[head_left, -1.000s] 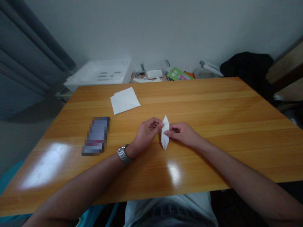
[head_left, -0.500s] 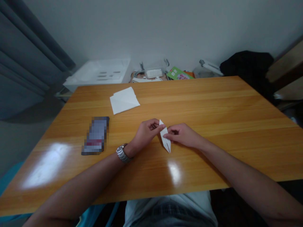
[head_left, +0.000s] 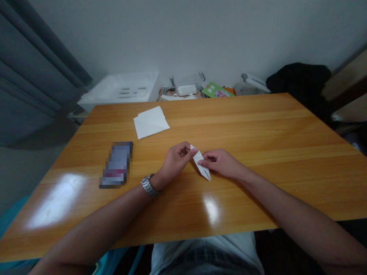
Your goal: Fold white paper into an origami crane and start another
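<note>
Head view: left hand [head_left: 175, 160] and right hand [head_left: 222, 163] pinch a folded white paper [head_left: 204, 170].

Head-worn view, forward and down over the left hand [head_left: 175, 161] and right hand [head_left: 220, 163]

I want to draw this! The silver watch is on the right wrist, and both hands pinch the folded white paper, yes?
No: the head view shows the silver metal watch on the left wrist. The left hand and right hand do both pinch the folded white paper.
</note>
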Demonstrator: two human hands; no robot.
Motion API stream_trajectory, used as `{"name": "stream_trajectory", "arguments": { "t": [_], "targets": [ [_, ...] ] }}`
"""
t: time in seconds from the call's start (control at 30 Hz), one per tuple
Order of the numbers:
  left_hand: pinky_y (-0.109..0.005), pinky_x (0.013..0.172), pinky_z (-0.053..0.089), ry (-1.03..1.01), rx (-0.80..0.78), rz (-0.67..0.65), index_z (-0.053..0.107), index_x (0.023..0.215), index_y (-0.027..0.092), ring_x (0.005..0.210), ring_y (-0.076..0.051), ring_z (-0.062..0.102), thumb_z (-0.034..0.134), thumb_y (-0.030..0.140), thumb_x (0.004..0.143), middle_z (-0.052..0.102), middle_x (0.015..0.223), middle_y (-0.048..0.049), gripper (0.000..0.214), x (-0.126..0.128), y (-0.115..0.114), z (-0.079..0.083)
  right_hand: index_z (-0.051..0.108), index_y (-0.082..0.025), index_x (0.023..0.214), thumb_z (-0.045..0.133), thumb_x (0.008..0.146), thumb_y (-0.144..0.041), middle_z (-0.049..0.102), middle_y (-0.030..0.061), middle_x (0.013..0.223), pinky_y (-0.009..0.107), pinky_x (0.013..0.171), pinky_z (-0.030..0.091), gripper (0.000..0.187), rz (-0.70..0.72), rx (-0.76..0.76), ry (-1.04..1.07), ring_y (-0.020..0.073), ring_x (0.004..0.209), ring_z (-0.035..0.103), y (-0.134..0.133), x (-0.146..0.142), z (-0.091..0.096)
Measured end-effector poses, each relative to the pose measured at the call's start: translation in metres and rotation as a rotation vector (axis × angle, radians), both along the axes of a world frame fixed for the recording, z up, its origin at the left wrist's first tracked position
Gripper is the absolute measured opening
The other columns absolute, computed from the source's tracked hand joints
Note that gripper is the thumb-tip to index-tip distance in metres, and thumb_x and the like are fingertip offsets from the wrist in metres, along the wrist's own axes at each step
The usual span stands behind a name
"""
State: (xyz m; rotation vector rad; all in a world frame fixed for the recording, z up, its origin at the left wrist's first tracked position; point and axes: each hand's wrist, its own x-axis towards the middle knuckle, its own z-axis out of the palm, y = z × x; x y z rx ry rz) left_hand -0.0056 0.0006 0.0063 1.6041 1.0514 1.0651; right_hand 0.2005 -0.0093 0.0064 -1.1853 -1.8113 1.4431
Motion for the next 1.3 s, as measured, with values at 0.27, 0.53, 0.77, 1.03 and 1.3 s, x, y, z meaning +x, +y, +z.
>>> {"name": "stream_trajectory", "arguments": {
  "t": [0.27, 0.53, 0.77, 1.03, 1.3],
  "targets": [
    [-0.023, 0.062, 0.046, 0.065, 0.027, 0.003, 0.062, 0.072, 0.017, 0.066, -0.013, 0.058, 0.058, 0.05, 0.097, 0.064, 0.069, -0.0007, 0.042, -0.001, 0.0, 0.004, 0.068, -0.017, 0.076, 0.07, 0.085, -0.057, 0.057, -0.0015, 0.067, 0.027, 0.06, 0.035, 0.041, 0.046, -0.02, -0.011, 0.0133, 0.062, 0.048, 0.0, 0.001, 0.0],
    [-0.024, 0.065, 0.047, 0.05, 0.038, 0.036, 0.063, 0.071, 0.017, 0.068, -0.015, 0.059, 0.056, 0.049, 0.098, 0.064, 0.069, -0.001, 0.042, -0.005, 0.002, 0.006, 0.072, -0.017, 0.083, 0.07, 0.086, -0.05, 0.067, 0.0012, 0.076, 0.028, 0.065, 0.042, 0.033, 0.002, -0.013, 0.036, 0.0154, 0.068, 0.056, 0.001, -0.001, -0.003],
    [-0.026, 0.07, 0.053, 0.004, -0.047, 0.085, 0.068, 0.075, 0.016, 0.071, -0.016, 0.066, 0.059, 0.047, 0.096, 0.071, 0.072, -0.0038, 0.039, -0.006, 0.008, 0.003, 0.075, -0.016, 0.095, 0.065, 0.09, -0.049, 0.072, 0.004, 0.083, 0.028, 0.063, 0.041, 0.035, -0.14, 0.098, -0.01, 0.0164, 0.069, 0.058, 0.008, 0.006, -0.005],
    [-0.026, 0.075, 0.054, 0.005, 0.022, 0.102, 0.069, 0.08, 0.016, 0.077, -0.016, 0.068, 0.061, 0.044, 0.096, 0.073, 0.079, -0.0048, 0.034, -0.007, 0.009, 0.003, 0.077, -0.02, 0.098, 0.062, 0.094, -0.047, 0.074, 0.0028, 0.087, 0.029, 0.066, 0.042, 0.03, -0.207, 0.289, -0.098, 0.0173, 0.074, 0.061, 0.012, 0.015, -0.008],
    [-0.027, 0.072, 0.054, 0.073, 0.083, 0.121, 0.067, 0.078, 0.016, 0.075, -0.016, 0.068, 0.051, 0.043, 0.102, 0.072, 0.078, -0.006, 0.04, -0.006, 0.006, 0.002, 0.077, -0.02, 0.099, 0.062, 0.095, -0.043, 0.077, 0.0035, 0.093, 0.029, 0.069, 0.045, 0.027, -0.203, 0.335, -0.119, 0.0179, 0.077, 0.064, 0.011, 0.013, -0.004]
  ]
}}
